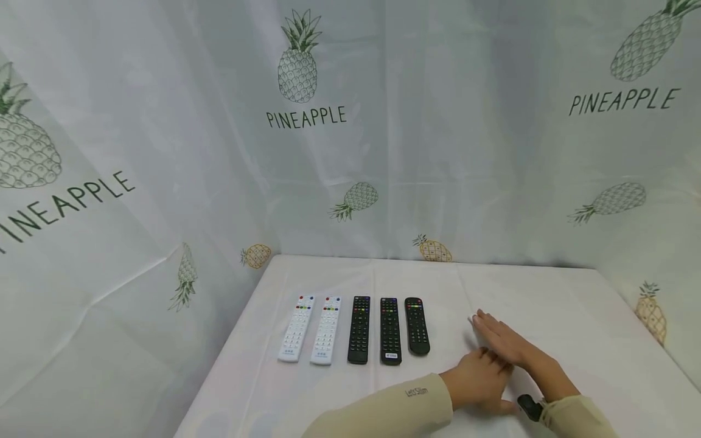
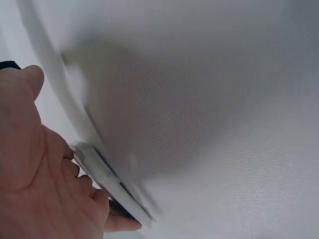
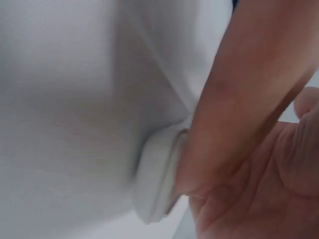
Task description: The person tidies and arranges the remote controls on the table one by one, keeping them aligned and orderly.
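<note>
On the right half of the table my two hands meet, the right one crossing above the left. My left hand (image 1: 479, 380) has bent fingers against the side of a slim white remote control (image 2: 112, 181). Straight, close-set fingers of my right hand (image 1: 509, 340) lie along it from the other side and hide most of it in the head view. Its rounded white end shows in the right wrist view, next to the right palm (image 3: 279, 194). A row to the left holds two white remotes (image 1: 326, 331) and three black remotes (image 1: 359, 330).
A white cloth covers the table (image 1: 526, 292). Behind it and to the left hangs a white curtain (image 1: 427, 152) printed with pineapples. A small black wrist camera (image 1: 529, 407) sits on the right wrist, close to the left thumb.
</note>
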`<state>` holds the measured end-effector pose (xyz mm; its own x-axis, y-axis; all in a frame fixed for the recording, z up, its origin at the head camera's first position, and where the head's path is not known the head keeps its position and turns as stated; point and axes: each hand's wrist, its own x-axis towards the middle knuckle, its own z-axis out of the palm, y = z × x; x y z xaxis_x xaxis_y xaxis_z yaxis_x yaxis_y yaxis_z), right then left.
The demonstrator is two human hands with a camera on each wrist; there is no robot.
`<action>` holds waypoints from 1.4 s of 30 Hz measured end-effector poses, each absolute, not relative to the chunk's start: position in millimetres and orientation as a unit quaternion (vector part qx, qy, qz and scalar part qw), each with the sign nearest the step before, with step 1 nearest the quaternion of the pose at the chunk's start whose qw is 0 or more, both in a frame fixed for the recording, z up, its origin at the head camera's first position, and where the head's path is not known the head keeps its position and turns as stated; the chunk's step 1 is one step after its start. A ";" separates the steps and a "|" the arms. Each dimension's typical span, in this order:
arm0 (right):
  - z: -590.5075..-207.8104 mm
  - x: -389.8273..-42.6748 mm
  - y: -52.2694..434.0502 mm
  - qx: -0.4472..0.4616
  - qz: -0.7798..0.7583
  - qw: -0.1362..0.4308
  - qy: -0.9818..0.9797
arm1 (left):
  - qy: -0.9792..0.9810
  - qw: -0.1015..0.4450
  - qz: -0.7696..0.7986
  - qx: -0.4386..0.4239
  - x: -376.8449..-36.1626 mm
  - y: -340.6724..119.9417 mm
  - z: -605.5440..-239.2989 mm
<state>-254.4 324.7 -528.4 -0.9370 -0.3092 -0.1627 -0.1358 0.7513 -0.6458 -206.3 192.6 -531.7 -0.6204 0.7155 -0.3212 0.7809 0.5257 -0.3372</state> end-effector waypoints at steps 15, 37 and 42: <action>-532.6 -245.3 325.9 -0.120 -0.329 0.139 0.926 | 0.865 0.120 -0.237 0.426 -201.8 192.3 -534.1; -533.9 -267.8 298.9 -0.152 -0.311 0.122 0.930 | 0.878 0.144 -0.200 0.410 -217.7 169.3 -514.6; -533.7 -271.2 291.0 -0.151 -0.300 0.122 0.934 | 0.877 0.139 -0.193 0.417 -220.6 158.8 -514.0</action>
